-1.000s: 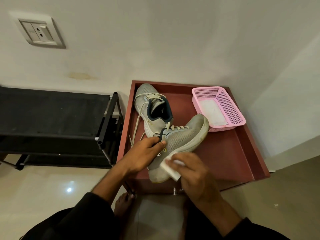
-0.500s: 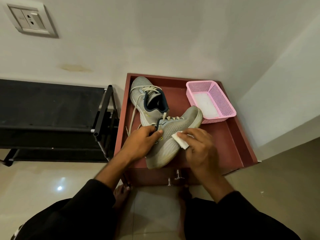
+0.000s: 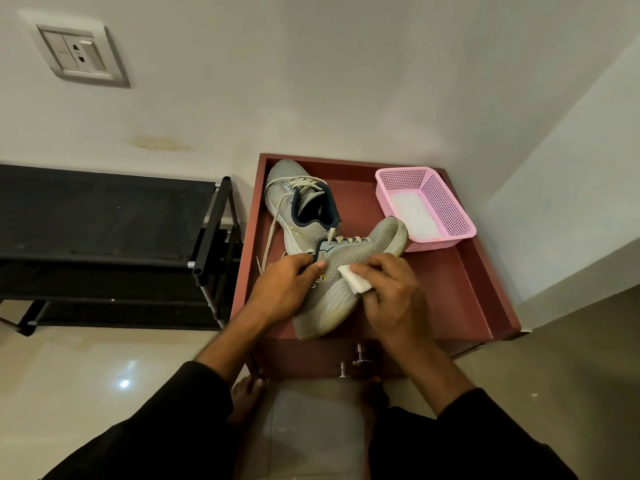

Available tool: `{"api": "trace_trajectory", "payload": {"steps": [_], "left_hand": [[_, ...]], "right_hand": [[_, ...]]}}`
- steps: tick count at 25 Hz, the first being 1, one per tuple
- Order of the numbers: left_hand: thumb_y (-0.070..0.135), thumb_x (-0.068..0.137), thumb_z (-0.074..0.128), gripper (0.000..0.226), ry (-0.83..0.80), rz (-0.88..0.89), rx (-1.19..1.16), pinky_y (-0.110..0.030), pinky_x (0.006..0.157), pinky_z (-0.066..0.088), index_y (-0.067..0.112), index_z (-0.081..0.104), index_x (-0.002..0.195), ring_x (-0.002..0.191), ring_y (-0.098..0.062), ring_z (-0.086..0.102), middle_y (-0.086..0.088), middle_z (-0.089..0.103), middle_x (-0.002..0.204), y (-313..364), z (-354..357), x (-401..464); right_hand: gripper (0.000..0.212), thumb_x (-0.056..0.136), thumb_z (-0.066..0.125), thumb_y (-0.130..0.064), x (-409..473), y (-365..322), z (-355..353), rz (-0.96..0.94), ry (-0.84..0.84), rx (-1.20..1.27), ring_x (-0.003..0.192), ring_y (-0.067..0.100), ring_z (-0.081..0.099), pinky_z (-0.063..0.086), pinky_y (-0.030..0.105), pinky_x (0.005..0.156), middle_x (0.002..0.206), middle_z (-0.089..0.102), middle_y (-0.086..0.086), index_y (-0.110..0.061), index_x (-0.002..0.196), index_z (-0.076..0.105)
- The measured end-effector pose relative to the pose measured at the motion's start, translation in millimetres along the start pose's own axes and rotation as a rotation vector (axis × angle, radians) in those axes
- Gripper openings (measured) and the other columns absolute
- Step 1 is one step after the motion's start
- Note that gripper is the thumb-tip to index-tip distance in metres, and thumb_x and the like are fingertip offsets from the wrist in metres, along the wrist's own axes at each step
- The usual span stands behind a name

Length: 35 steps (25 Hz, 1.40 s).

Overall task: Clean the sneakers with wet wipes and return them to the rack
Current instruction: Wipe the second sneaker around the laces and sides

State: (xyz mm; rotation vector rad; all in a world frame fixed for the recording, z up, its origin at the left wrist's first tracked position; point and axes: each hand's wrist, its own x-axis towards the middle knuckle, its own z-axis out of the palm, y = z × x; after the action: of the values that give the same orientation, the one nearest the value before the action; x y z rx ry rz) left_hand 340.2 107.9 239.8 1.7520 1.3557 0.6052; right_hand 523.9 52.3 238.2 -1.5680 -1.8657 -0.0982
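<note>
1. Black fabric-shelved rack [image 3: 104, 216], at nine o'clock.
2. Red-brown rimmed cabinet top [image 3: 460, 289].
3. Grey mesh sneakers: near sneaker [image 3: 349, 265] tilted on far sneaker [image 3: 294, 199].
4. Left hand [image 3: 287, 285] grips its collar.
5. Right hand [image 3: 391, 296] pinches the folded white wipe [image 3: 353, 278] against its side.
6. Pink perforated basket [image 3: 446, 206], at two o'clock, probably holding wipes.

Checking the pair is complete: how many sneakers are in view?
2. One sneaker is gripped by the left hand; the other sneaker lies behind it on the red tabletop.
</note>
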Motion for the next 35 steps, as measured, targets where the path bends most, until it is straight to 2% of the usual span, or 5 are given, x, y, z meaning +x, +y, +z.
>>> {"api": "trace_trajectory", "payload": {"steps": [10,14,19,23,35], "left_hand": [[0.02,0.102,0.043,0.031,-0.237,0.007,-0.151,-0.04,0.063,0.035,-0.006,0.053,0.088,0.065,-0.019,0.04,-0.007,0.047,0.073,3,-14,-2],[0.031,0.093,0.043,0.04,-0.322,0.039,-0.203,-0.057,0.082,0.047,-0.001,0.061,0.108,0.085,-0.043,0.055,-0.029,0.061,0.101,7,-24,-2],[0.026,0.094,0.04,0.037,-0.368,0.035,-0.186,-0.052,0.071,0.044,-0.002,0.059,0.108,0.077,-0.023,0.046,-0.026,0.055,0.092,10,-25,-1],[0.027,0.098,0.042,0.035,-0.352,0.016,-0.199,-0.06,0.082,0.047,0.0,0.059,0.11,0.082,-0.036,0.055,-0.032,0.057,0.105,10,-25,-2],[0.029,0.091,0.041,0.041,-0.377,0.0,-0.227,-0.061,0.084,0.046,-0.001,0.058,0.113,0.084,-0.023,0.051,-0.029,0.059,0.105,13,-24,-4]], "right_hand": [[0.036,0.075,0.066,0.009,27,17,10,0.14,0.108,-0.013,0.089,0.021,0.052,0.046,0.03,0.078,0.094,0.063,0.007,-0.008,0.105,0.077],[0.036,0.084,0.051,-0.005,12,-8,20,-0.219,-0.127,0.089,0.095,0.024,0.055,0.046,0.03,0.085,0.101,0.064,0.009,-0.006,0.11,0.075],[0.039,0.079,0.049,0.004,23,26,9,0.044,0.041,-0.011,0.095,0.025,0.052,0.046,0.035,0.081,0.103,0.064,0.01,-0.006,0.106,0.076],[0.031,0.092,0.051,-0.006,3,-4,23,-0.24,-0.13,0.041,0.097,0.028,0.058,0.049,0.036,0.084,0.108,0.065,0.013,-0.003,0.115,0.072],[0.041,0.085,0.04,-0.012,34,9,25,0.069,-0.035,0.001,0.092,0.029,0.057,0.052,0.04,0.074,0.1,0.063,0.01,-0.007,0.105,0.076]]}}
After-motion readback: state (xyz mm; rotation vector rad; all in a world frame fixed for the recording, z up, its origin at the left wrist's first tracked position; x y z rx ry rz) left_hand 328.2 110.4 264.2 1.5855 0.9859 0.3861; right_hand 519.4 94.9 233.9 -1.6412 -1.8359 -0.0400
